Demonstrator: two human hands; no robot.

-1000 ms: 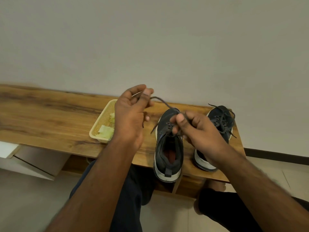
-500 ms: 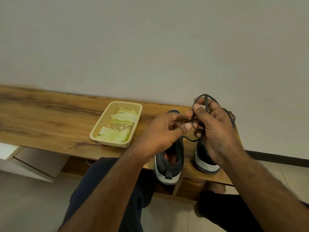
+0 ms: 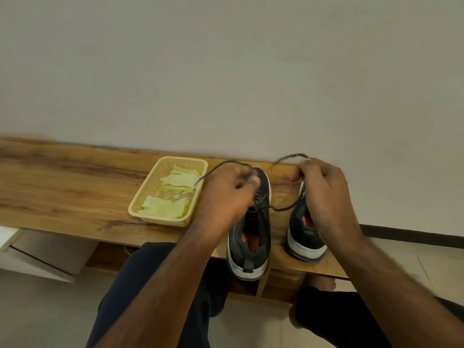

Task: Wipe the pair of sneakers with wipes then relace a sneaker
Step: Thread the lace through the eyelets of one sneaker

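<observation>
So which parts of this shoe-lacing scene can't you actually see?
- Head view: the left hand covers the left sneaker's eyelets.
- The right hand hides the right sneaker's front half.
- Whether the lace is knotted: hidden under the fingers.

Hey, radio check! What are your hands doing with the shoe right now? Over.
Left hand and right hand each pinch an end of the lace. Lace runs from left sneaker. Nothing in the way.
</observation>
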